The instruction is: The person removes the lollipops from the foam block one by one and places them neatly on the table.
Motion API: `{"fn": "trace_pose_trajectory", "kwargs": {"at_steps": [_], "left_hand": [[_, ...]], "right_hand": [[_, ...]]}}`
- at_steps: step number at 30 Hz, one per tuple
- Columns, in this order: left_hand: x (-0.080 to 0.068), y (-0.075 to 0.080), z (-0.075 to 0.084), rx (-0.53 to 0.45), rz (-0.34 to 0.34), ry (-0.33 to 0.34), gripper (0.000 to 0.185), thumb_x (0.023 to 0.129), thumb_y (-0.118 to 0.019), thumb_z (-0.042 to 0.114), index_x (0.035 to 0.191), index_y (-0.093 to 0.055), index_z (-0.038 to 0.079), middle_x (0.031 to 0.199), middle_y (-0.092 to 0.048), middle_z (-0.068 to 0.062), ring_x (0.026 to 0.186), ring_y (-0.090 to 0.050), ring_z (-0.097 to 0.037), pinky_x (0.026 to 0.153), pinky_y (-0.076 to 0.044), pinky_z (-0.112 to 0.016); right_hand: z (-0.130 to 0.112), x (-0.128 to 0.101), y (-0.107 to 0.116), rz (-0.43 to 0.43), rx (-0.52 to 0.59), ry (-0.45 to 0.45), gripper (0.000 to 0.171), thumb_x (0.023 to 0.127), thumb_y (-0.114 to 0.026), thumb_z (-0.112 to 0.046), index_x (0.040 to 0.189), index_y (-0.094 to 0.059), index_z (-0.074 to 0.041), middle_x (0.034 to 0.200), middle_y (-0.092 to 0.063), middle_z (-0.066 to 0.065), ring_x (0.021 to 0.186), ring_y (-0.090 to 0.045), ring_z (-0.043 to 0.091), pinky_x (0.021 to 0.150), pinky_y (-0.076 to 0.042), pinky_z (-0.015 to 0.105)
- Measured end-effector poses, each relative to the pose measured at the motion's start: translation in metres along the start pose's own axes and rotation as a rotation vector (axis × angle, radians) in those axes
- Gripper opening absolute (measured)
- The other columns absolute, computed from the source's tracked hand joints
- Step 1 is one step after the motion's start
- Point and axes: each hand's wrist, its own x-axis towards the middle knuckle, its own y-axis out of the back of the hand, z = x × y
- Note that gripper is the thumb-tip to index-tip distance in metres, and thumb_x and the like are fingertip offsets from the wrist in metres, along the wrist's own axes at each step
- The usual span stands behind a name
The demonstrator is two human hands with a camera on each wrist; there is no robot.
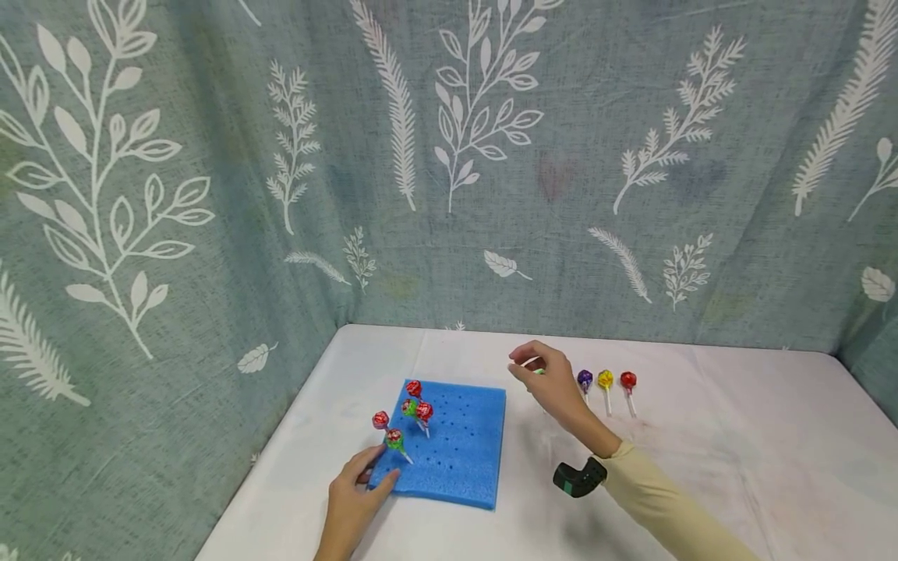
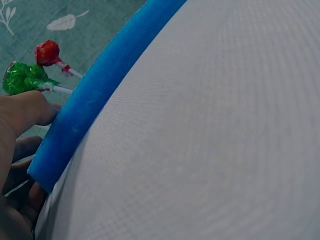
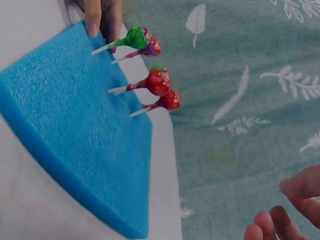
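A blue foam board (image 1: 463,448) dotted with small holes lies on the white table, several wrapped lollipops standing in its left part. Among them are a green and red one (image 1: 395,439) and a red one (image 1: 414,388). My left hand (image 1: 358,491) grips the board's near left corner, thumb on top and fingers at the side. Beyond the board's right side, my right hand (image 1: 554,382) hovers with loosely bent fingers. A bit of green (image 1: 539,372) shows between its fingers in the head view, while the right wrist view shows a gap between thumb and fingers (image 3: 282,220).
To the right of my right hand, a purple lollipop (image 1: 585,379), a yellow one (image 1: 606,380) and a red one (image 1: 628,380) lie in a row on the white table (image 1: 701,467). A grey-green curtain (image 1: 561,234) with white leaf patterns hangs behind and at the left.
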Motion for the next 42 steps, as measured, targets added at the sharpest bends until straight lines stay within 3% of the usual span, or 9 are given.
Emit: {"fn": "trace_pose_trajectory", "kwargs": {"at_steps": [25, 29, 42], "left_hand": [[-0.002, 0.000, 0.003, 0.008, 0.021, -0.015, 0.053, 0.078, -0.078, 0.032, 0.126, -0.061, 0.016, 0.128, -0.057, -0.003, 0.109, -0.053, -0.015, 0.086, -0.048, -0.034], [-0.003, 0.000, 0.004, 0.017, 0.016, 0.003, 0.052, 0.079, -0.078, 0.029, 0.126, -0.061, 0.017, 0.128, -0.057, -0.001, 0.110, -0.052, -0.014, 0.088, -0.047, -0.034], [-0.003, 0.001, 0.006, 0.015, 0.023, -0.029, 0.054, 0.078, -0.077, 0.035, 0.126, -0.061, 0.016, 0.127, -0.058, -0.004, 0.110, -0.053, -0.016, 0.087, -0.047, -0.033]], "right_hand": [[-0.011, -0.003, -0.054, -0.033, 0.016, 0.095, 0.008, 0.087, -0.068, -0.007, 0.094, -0.066, -0.010, 0.090, -0.062, 0.001, 0.080, -0.057, 0.021, 0.066, -0.050, 0.031], [-0.010, -0.004, -0.061, -0.047, 0.040, 0.093, 0.008, 0.086, -0.068, -0.007, 0.094, -0.066, -0.011, 0.089, -0.062, 0.002, 0.080, -0.058, 0.022, 0.066, -0.050, 0.030], [-0.004, -0.007, -0.083, -0.109, 0.044, 0.127, 0.007, 0.087, -0.067, -0.007, 0.094, -0.065, -0.008, 0.093, -0.063, 0.010, 0.080, -0.058, 0.024, 0.065, -0.049, 0.031]]}}
